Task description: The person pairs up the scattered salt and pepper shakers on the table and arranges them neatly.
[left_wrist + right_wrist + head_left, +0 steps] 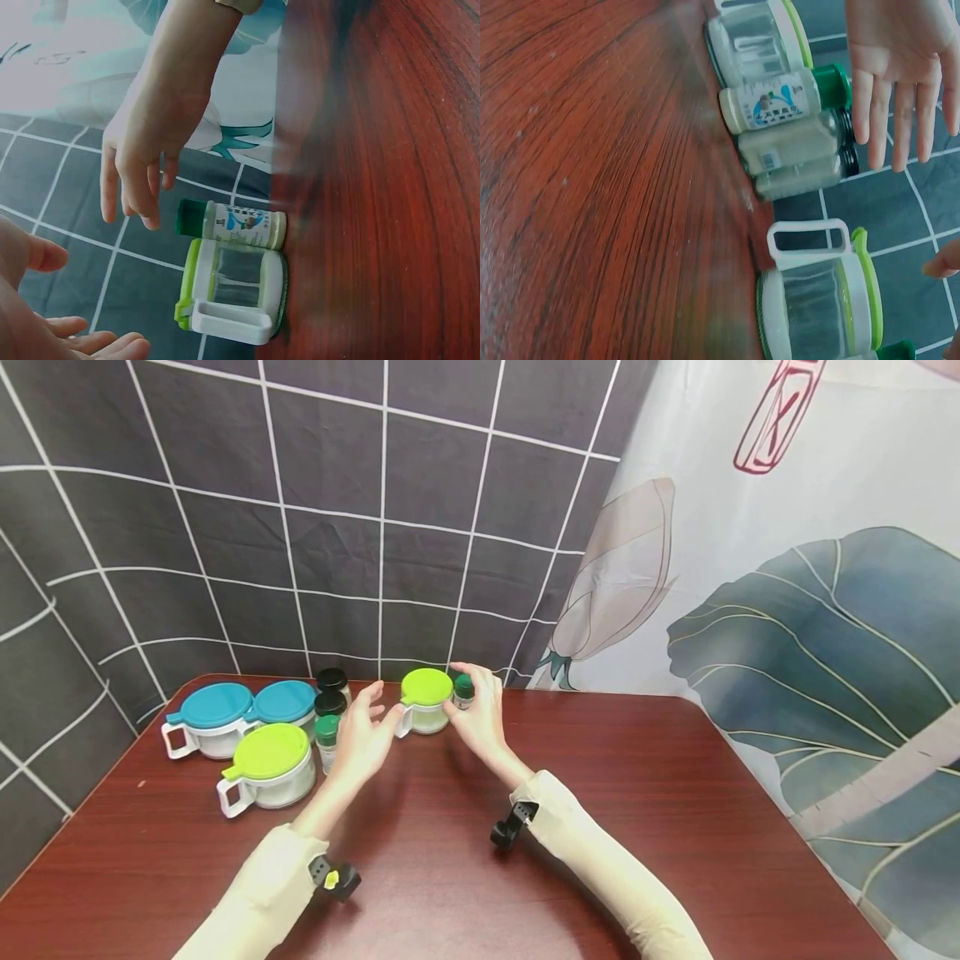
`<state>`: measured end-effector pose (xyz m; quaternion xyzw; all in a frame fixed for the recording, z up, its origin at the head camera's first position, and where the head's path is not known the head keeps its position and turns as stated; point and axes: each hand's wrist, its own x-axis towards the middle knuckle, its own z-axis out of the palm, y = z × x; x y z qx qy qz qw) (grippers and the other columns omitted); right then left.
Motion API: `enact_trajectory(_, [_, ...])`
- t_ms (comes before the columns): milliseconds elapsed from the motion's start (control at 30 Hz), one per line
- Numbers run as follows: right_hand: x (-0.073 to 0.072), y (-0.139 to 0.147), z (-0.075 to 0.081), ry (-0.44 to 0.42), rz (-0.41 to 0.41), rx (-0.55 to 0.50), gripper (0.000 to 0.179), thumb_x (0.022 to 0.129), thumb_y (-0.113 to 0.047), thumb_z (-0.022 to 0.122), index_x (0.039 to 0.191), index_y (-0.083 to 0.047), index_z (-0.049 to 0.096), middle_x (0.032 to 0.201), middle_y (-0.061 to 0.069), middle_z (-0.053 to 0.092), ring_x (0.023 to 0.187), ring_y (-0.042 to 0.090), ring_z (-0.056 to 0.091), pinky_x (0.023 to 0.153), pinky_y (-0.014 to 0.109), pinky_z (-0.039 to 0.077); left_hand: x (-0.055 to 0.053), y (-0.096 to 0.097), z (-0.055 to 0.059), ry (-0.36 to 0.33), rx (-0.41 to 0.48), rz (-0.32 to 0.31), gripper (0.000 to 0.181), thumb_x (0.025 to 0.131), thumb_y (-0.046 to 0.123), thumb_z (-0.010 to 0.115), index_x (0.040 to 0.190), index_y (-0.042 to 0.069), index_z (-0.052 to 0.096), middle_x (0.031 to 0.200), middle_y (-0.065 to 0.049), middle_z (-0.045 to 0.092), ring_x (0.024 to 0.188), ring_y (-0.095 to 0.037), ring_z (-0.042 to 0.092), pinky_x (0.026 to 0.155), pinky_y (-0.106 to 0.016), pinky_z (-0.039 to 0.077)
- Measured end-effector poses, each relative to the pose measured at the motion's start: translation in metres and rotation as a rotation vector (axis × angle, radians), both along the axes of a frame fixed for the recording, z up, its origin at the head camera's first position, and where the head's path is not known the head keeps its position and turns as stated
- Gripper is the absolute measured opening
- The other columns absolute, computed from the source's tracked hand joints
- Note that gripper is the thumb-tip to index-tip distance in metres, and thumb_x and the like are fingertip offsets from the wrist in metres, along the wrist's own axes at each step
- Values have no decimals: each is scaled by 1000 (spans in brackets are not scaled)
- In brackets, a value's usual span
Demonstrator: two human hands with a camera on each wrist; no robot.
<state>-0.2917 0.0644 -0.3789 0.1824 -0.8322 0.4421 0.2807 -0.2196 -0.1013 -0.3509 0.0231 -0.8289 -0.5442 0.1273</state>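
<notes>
A clear seasoning jar with a lime-green lid (427, 687) and white handle stands at the table's back. Just right of it is a green-capped shaker bottle (244, 225), partly hidden by my right hand in the head view. My right hand (480, 714) hovers beside the jar with fingers loosely spread, holding nothing. To the jar's left, my left hand (364, 735) is raised with relaxed fingers, also holding nothing. In the left wrist view both hands are apart from the jar. Another green-capped bottle (776, 101) stands left of my left hand, near two black-capped bottles (791, 146).
On the table's left stand two blue-lidded jars (217, 706) and a second lime-lidded jar (273, 756), all with white handles. A dark grid-patterned cloth (330, 552) hangs behind the reddish-brown table (450, 868). A floral curtain (750, 593) hangs at the right.
</notes>
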Motion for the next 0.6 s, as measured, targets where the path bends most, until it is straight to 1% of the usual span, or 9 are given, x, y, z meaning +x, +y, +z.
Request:
enact_trajectory(100, [1, -3, 1, 14, 10, 5, 53, 69, -1, 73, 120, -9, 62, 123, 11, 58, 112, 31, 46, 95, 42, 37, 4, -3, 4, -1, -3, 1, 53, 95, 17, 56, 142, -1, 40, 143, -23, 46, 126, -38, 52, 105, -47, 43])
enact_trajectory(333, [6, -9, 5, 21, 36, 10, 53, 70, -2, 73, 121, -9, 62, 124, 10, 58, 112, 30, 47, 95, 42, 39, 11, -15, 9, -38, -26, -15, 55, 96, 20, 55, 145, 2, 36, 148, -19, 42, 128, -36, 50, 106, -46, 41])
enact_trajectory(500, [8, -15, 7, 24, 55, 9, 54, 70, -3, 74, 122, -9, 61, 123, 10, 59, 110, 30, 48, 93, 41, 40, 17, -25, 13, -28, -46, -15, 55, 97, 21, 54, 145, 3, 35, 148, -19, 41, 129, -36, 49, 108, -47, 40])
enact_trajectory(600, [10, -19, 8, 22, 73, 9, 54, 70, -3, 75, 122, -8, 61, 123, 10, 59, 109, 31, 49, 92, 40, 42, 21, -31, 16, -27, -33, -16, 56, 97, 21, 54, 146, 3, 34, 148, -19, 40, 130, -36, 48, 108, -48, 40])
